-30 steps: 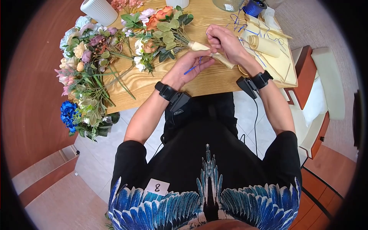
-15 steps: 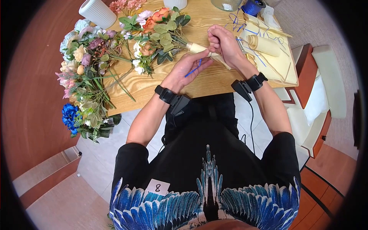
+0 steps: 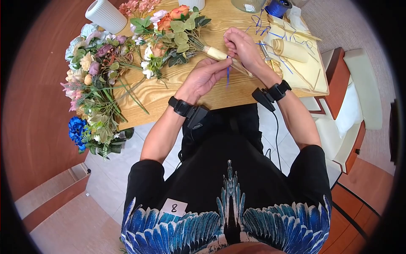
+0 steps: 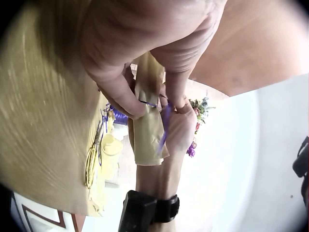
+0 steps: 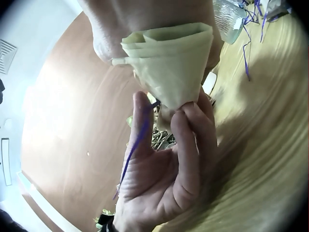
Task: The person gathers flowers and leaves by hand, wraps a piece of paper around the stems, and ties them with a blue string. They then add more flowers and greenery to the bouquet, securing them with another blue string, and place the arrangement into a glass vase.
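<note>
A bouquet (image 3: 182, 36) lies with its stems wrapped in cream paper (image 3: 216, 53) (image 4: 148, 140) (image 5: 174, 67). My left hand (image 3: 205, 78) (image 4: 145, 34) (image 5: 169, 169) grips the narrow part of the wrap between thumb and fingers. A thin blue-purple ribbon (image 3: 228, 74) (image 4: 166, 123) (image 5: 137, 145) crosses the wrap at the left thumb, one end dangling free. Just right of it, my right hand (image 3: 245, 51) (image 4: 174, 137) (image 5: 159, 19) has curled fingers pinched together at the ribbon; its fingertips are largely hidden. The paper flares out below the tie in the right wrist view.
Several artificial flowers (image 3: 86, 63) cover the table's left side. White ribbed vases (image 3: 106, 16) and a glass vase (image 3: 249, 5) stand along the back. On the right are a ribbon spool (image 3: 279, 7), scissors (image 3: 264, 51) and cream paper sheets (image 3: 311, 76) with a roll (image 3: 289, 51).
Both hands and the wrapped stems have shifted slightly left. The left fingers have drawn in toward the thumb, and the ribbon's loose end has swung from across the palm to hang down.
</note>
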Available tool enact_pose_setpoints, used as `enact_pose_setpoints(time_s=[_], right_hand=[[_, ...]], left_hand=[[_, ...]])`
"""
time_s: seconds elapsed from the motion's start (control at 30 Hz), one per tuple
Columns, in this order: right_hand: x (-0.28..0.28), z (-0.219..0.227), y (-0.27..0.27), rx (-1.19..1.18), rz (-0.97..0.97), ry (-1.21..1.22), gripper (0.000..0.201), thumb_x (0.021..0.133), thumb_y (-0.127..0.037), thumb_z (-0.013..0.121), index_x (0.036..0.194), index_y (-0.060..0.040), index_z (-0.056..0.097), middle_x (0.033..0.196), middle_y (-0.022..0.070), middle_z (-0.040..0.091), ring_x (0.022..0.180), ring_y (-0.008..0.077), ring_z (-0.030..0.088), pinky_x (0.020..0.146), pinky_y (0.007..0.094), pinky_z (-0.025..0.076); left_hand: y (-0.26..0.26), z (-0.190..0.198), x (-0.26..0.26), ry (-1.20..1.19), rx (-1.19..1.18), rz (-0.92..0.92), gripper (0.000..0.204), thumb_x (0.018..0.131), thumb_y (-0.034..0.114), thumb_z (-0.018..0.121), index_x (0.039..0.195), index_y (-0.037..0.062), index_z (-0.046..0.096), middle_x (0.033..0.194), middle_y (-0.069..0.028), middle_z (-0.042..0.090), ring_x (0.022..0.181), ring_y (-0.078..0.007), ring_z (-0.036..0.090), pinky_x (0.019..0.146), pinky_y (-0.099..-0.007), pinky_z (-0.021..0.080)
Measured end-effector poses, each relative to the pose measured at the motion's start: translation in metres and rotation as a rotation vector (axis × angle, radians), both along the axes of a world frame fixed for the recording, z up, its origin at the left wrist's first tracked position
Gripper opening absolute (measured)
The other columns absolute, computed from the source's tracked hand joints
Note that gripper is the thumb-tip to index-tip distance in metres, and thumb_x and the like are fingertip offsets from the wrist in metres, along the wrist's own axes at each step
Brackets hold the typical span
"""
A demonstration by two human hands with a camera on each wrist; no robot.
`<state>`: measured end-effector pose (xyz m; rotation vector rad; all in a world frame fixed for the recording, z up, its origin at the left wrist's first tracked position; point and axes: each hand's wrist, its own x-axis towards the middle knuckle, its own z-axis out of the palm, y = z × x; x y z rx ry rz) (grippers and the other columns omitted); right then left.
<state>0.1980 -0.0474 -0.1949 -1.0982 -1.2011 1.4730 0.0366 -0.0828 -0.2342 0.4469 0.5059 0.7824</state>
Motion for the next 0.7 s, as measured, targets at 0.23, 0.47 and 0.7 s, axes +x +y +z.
enact_pose_setpoints(time_s=[0.23,0.47,0.7], right_hand=[[0.004,-0.001,0.0,0.016,0.035,-0.035,0.012,0.096,-0.017,0.047,0.089,-0.0082,0.052,0.072,-0.0051,0.042,0.06,0.0045,0.035,0.055,0.0224,0.035],[0.011,-0.003,0.014,-0.164,-0.082,0.231,0.013,0.093,-0.015,0.048,0.084,-0.0064,0.049,0.064,-0.0038,0.036,0.054,0.0078,0.033,0.053,0.026,0.037],[0.022,-0.021,0.02,-0.307,-0.144,0.57,0.016,0.091,-0.018,0.048,0.078,-0.0089,0.045,0.059,-0.0024,0.034,0.05,0.0101,0.032,0.055,0.0281,0.037]], left_hand=[[0.0,-0.01,0.0,0.062,0.022,0.006,0.023,0.093,0.016,0.068,0.112,0.0031,0.065,0.101,-0.0008,0.068,0.087,-0.0052,0.064,0.08,-0.0181,0.053],[-0.001,-0.01,0.002,0.062,0.079,0.033,0.017,0.093,0.014,0.068,0.103,0.001,0.066,0.096,-0.0022,0.068,0.086,-0.0065,0.064,0.082,-0.0199,0.054],[-0.002,-0.011,0.003,-0.036,0.05,0.076,0.015,0.092,0.014,0.069,0.1,0.001,0.066,0.095,-0.0028,0.068,0.087,-0.0081,0.065,0.085,-0.0221,0.054]])
